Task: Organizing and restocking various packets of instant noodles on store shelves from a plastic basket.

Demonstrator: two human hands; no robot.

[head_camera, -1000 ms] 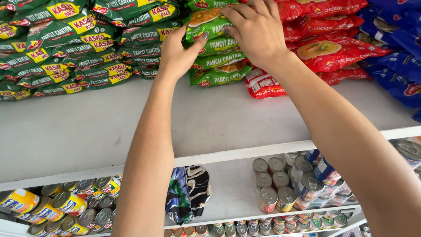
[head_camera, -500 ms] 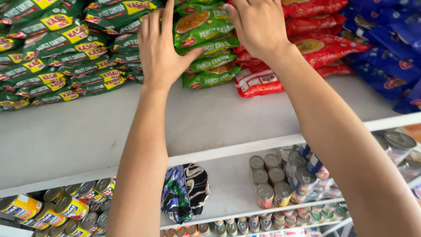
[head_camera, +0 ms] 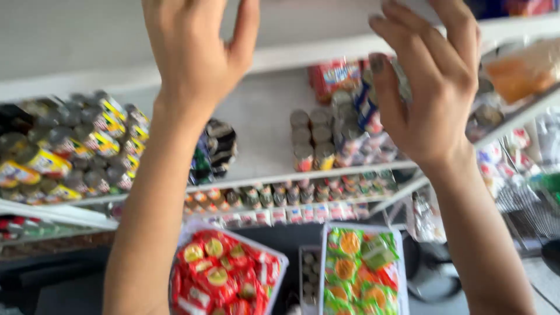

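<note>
Left hand [head_camera: 195, 52]: fingers loosely spread, holding nothing, raised before white shelf [head_camera: 303, 55]. Right hand [head_camera: 429, 81]: fingers curled half open, empty. Below: stacked cans [head_camera: 312, 137], red packets [head_camera: 219, 280], green packets [head_camera: 359, 271] in bins.

View is tilting down fast: top shelf packets, green and red, are dropping out of frame. Left hand [head_camera: 195, 49] is coming off the green packets, now open, fingers spread, touching nothing, in front of the white shelf edge [head_camera: 326, 49]. Right hand [head_camera: 429, 87] is leaving the packet stack too, now lower, open, in front of the cans [head_camera: 312, 137] on the middle shelf. New at bottom of frame: a bin of red packets [head_camera: 224, 274] and a bin of green packets [head_camera: 359, 271], side by side. Picture is getting blurrier.
</note>
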